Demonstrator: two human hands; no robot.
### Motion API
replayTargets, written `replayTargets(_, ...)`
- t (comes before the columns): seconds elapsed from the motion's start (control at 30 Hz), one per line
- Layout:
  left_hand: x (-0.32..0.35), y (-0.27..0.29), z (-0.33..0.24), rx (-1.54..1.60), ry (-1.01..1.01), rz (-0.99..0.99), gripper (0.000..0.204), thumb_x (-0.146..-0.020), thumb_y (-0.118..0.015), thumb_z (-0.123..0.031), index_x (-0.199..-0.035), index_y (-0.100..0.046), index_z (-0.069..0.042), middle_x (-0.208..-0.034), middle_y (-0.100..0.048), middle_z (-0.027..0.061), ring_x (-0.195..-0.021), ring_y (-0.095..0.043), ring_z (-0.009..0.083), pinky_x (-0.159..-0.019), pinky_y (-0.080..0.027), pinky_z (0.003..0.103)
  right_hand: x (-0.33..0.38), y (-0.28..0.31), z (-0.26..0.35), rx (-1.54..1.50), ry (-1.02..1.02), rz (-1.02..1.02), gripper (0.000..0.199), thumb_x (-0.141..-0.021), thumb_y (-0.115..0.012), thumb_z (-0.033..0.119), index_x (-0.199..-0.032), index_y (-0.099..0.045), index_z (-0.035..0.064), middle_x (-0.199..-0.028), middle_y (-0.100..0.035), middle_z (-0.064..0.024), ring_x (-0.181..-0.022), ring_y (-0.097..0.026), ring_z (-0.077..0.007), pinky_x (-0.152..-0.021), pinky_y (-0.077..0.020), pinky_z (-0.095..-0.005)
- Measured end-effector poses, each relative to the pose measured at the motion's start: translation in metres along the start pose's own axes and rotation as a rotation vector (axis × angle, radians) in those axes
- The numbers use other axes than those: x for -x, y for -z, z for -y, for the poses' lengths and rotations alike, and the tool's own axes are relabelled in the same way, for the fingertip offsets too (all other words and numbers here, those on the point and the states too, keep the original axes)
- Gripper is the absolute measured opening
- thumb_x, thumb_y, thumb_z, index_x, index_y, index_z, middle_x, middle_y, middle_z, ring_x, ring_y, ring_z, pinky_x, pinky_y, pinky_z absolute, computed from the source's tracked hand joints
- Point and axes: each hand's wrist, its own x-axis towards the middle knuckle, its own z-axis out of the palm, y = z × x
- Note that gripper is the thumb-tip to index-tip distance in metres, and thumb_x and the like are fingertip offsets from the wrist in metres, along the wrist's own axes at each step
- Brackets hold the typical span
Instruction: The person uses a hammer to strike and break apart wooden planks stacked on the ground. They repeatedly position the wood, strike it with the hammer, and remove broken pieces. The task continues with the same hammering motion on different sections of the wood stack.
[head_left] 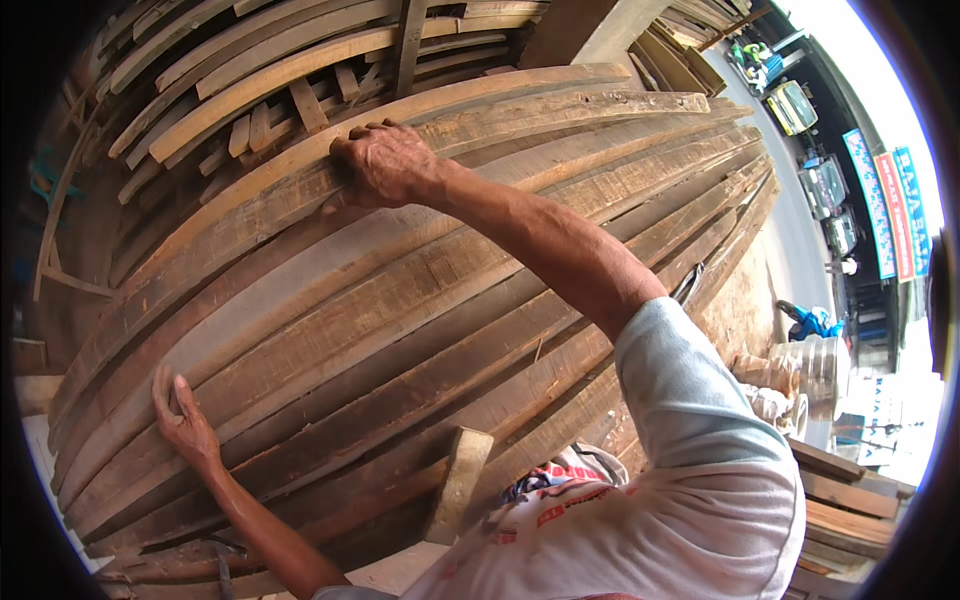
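Note:
Long, weathered wooden planks (360, 310) lie side by side in a broad stack before me, looking bowed in this view. Toward the far side, my right hand (392, 165) is closed round a plank (255, 212); its fingers curl over the far edge and the thumb shows below. My left hand (190, 428) is at the near left, against a smoother greyish plank (240, 318). Its thumb and fingers are apart, with a gap between them, and what its fingertips touch is partly hidden. The two hands are well separated along the stack.
More timber (270, 85) is piled beyond the stack, beside an upright post (408, 45). A short wood block (460, 480) stands close to my body. On the right are a metal drum (815, 372), more boards (845, 500) and a road (790, 190) with vehicles.

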Motion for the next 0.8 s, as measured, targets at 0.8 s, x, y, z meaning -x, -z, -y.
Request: replayTargets(0.8,0.009,-0.02,-0.004,-0.233,-0.073,-0.175,0.035,-0.104,-0.064,-0.025,-0.127,-0.067,0.001,-0.114,-0.073,0.0169,-0.101,-0.071,0.0267,-0.091,-0.056,0.038,-0.087,-0.095,-0.088,0.3,-0.084,-0.088,0.066,-0.102,-0.059,0.044,-0.156,-0.041,0.0113,-0.154,-0.048,-0.0221,-0.145,-0.043,-0.0388,-0.121,-0.0338,-0.0499)
